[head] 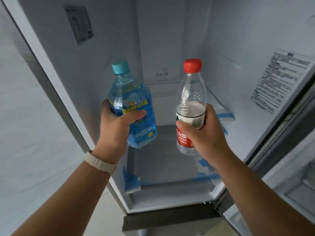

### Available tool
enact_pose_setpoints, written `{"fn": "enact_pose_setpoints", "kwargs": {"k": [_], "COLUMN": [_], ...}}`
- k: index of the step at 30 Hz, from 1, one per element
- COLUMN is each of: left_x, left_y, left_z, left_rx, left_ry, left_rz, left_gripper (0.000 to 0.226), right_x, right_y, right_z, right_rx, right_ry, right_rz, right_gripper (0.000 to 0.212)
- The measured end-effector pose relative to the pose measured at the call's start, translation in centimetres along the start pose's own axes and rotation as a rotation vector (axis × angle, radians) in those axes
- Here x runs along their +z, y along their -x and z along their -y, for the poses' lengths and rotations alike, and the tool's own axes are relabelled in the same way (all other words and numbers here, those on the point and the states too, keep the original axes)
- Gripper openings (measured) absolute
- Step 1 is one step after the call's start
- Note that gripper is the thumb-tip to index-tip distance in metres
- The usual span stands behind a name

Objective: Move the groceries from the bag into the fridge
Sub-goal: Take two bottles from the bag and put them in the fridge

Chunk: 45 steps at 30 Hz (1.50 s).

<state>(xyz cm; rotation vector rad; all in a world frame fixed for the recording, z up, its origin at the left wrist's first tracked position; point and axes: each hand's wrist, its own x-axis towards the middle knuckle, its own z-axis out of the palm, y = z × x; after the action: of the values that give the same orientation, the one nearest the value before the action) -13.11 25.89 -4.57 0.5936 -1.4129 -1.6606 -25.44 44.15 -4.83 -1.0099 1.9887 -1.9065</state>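
Holding: the blue bottle (131, 108) is in the left hand (115, 128) and the clear bottle (191, 92) with red cap is in the right hand (201, 132). Both are upright in the air, just inside the open fridge (110, 40).
Grip: fingers and thumb of each hand curl around the bottle's lower half, probably to keep the bottoms free for standing.
Contents: the blue bottle is nearly full; the clear one is about half full.
Shelf: the shelf (162, 159) lies below the bottles, with blue tape (132, 182) at its corners.
Bag: not in view.
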Motion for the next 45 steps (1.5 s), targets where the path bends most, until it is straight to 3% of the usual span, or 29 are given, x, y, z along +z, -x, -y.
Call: {"fn": "enact_pose_setpoints", "kwargs": {"k": [13, 24, 30, 34, 39, 45], "left_x": [2.6, 4.2, 4.8, 5.3, 3.9, 2.3], "left_y": [-7.0, -8.2, -8.8, -9.5, -8.6, -8.8], "left_z": [1.4, 3.4, 4.6, 5.3, 7.4, 7.9], "left_rx": [0.023, 0.084, 0.251, 0.257, 0.231, 0.228], "left_ry": [-0.172, -0.155, -0.256, -0.239, -0.376, -0.513], "left_rz": [-0.021, -0.123, -0.104, -0.107, -0.024, 0.040], "left_gripper": [0.069, 0.069, 0.058, 0.062, 0.071, 0.072], "right_x": [3.9, 4.4, 5.0, 5.1, 4.6, 4.4], "right_y": [-7.3, -12.4, -13.7, -14.2, -13.6, -14.2], "right_z": [-0.4, -4.5, -6.4, -6.9, -8.9, -10.5], "right_rx": [-0.021, 0.050, 0.016, -0.037, -0.011, -0.031], "right_ry": [0.019, -0.026, -0.061, -0.038, 0.131, 0.395], "right_rz": [-0.183, -0.134, -0.070, -0.024, 0.077, 0.011], "right_gripper": [0.043, 0.046, 0.050, 0.055, 0.065, 0.074]}}
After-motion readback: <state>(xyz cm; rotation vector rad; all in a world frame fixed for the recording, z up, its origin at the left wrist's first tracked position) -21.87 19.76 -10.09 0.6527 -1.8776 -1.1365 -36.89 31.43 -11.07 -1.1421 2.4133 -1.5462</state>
